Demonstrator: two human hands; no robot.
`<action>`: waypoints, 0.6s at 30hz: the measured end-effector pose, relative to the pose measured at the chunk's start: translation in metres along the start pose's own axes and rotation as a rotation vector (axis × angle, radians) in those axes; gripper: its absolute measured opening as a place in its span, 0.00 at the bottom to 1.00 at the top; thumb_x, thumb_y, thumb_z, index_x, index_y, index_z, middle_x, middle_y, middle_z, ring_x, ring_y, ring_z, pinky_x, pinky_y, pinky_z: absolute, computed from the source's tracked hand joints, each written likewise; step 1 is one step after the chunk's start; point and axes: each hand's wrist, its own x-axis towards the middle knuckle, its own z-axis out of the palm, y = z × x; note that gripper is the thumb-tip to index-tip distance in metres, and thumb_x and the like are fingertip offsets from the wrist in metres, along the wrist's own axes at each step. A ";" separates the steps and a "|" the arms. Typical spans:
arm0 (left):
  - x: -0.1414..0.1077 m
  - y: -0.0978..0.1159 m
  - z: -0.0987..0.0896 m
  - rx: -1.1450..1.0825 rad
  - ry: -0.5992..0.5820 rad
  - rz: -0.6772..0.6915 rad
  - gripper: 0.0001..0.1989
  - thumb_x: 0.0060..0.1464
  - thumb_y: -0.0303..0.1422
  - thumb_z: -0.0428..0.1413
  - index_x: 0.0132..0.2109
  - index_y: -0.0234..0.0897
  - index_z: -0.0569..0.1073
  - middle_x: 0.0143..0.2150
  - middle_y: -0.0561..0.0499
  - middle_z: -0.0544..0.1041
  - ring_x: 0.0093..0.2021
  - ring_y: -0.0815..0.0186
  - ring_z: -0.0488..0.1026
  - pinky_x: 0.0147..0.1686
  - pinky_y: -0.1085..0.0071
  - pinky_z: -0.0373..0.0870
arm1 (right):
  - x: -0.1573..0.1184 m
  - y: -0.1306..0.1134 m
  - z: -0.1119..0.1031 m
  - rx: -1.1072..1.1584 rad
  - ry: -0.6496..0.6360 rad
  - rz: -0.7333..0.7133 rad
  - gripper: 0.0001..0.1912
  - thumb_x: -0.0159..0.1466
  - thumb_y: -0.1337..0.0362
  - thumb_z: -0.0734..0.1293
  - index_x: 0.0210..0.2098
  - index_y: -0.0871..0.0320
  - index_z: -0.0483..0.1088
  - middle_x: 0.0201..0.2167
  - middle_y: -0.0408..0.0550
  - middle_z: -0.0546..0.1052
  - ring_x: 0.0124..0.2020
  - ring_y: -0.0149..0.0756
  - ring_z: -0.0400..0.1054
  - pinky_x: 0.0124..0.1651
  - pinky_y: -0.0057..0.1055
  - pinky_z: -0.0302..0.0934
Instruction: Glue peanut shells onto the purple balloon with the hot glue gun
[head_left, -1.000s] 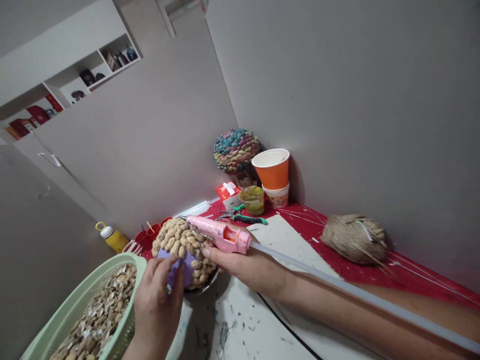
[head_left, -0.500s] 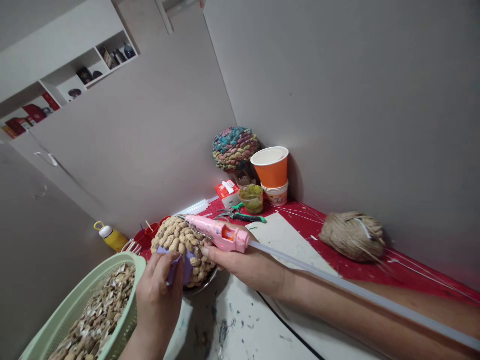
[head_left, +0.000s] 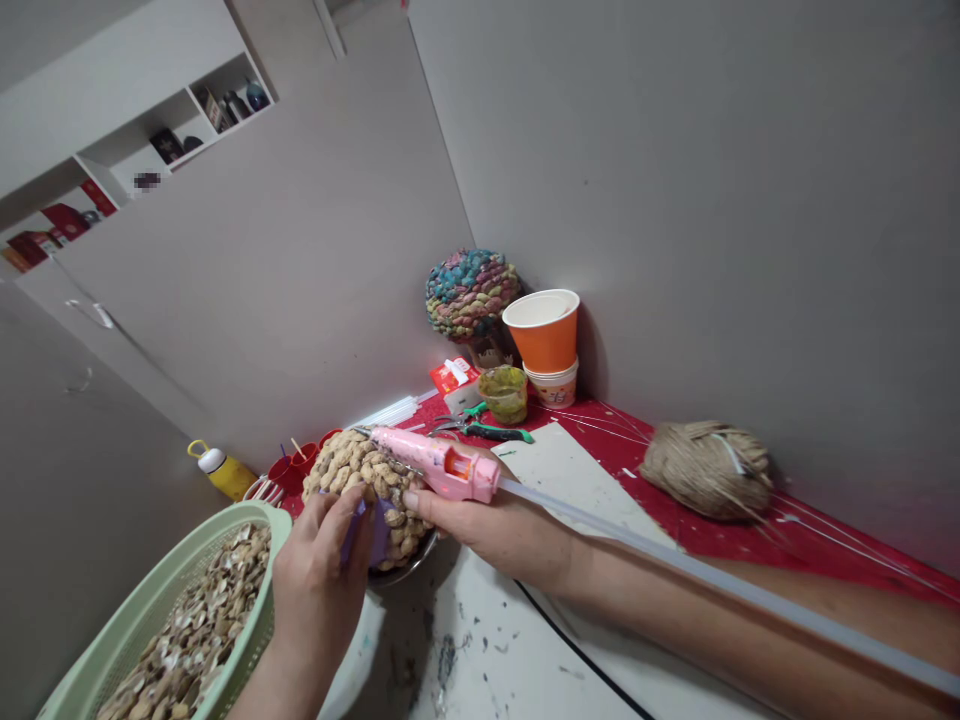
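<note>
A rounded form [head_left: 350, 460] covered in peanut shells rests in a metal bowl [head_left: 409, 570], with a patch of purple surface [head_left: 381, 535] showing between the shells. My left hand [head_left: 322, 560] is closed in a pinch against that patch, apparently on a peanut shell mostly hidden by the fingers. My right hand [head_left: 457, 515] is around the shell-covered form's right side, gripping a pink hot glue gun [head_left: 427, 460]. The gun's nozzle lies across the top of the form, pointing left. A long translucent glue stick [head_left: 637, 535] runs from its back along my right forearm.
A green basket [head_left: 281, 540] of peanut shells stands at left. Behind are a yellow bottle [head_left: 229, 475], green-handled pliers [head_left: 495, 433], a stained cup [head_left: 502, 395], an orange paper cup [head_left: 544, 335] and a multicoloured shell-covered tree [head_left: 471, 295]. Twine [head_left: 705, 470] lies right; a black cord [head_left: 581, 655] crosses the table.
My left fingers have shifted slightly up and over the purple patch, covering more of it. The right hand and glue gun have stayed almost in place.
</note>
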 end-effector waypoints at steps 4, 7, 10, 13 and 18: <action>0.001 0.001 0.000 0.002 -0.009 -0.008 0.07 0.61 0.30 0.54 0.46 0.37 0.73 0.36 0.48 0.77 0.32 0.65 0.77 0.30 0.72 0.73 | 0.001 -0.001 0.001 0.018 0.012 -0.010 0.23 0.61 0.72 0.65 0.55 0.53 0.71 0.40 0.44 0.80 0.44 0.39 0.73 0.53 0.40 0.67; 0.002 0.002 -0.001 0.001 0.005 0.003 0.07 0.61 0.30 0.54 0.46 0.37 0.72 0.35 0.48 0.77 0.32 0.65 0.76 0.32 0.71 0.73 | 0.001 -0.005 0.002 0.061 -0.003 -0.040 0.24 0.60 0.72 0.66 0.56 0.53 0.71 0.43 0.44 0.80 0.47 0.39 0.72 0.56 0.40 0.66; 0.001 0.001 0.000 -0.016 0.034 0.013 0.07 0.60 0.28 0.55 0.46 0.35 0.71 0.36 0.48 0.77 0.34 0.65 0.76 0.36 0.71 0.74 | 0.001 -0.007 0.003 0.055 -0.001 -0.052 0.23 0.59 0.73 0.65 0.54 0.52 0.72 0.46 0.44 0.79 0.49 0.39 0.72 0.56 0.39 0.65; 0.000 0.000 0.002 -0.029 0.032 0.009 0.08 0.59 0.27 0.56 0.46 0.35 0.72 0.37 0.47 0.77 0.37 0.64 0.76 0.39 0.71 0.74 | 0.000 -0.006 0.002 0.013 0.016 -0.017 0.18 0.59 0.72 0.66 0.48 0.53 0.75 0.45 0.44 0.79 0.48 0.40 0.72 0.56 0.39 0.65; 0.003 0.001 0.003 -0.044 0.023 0.014 0.08 0.59 0.27 0.56 0.46 0.37 0.71 0.37 0.48 0.78 0.36 0.63 0.76 0.38 0.70 0.74 | 0.000 -0.008 0.002 -0.061 0.069 0.042 0.08 0.59 0.68 0.68 0.38 0.55 0.75 0.37 0.45 0.79 0.44 0.42 0.72 0.54 0.44 0.66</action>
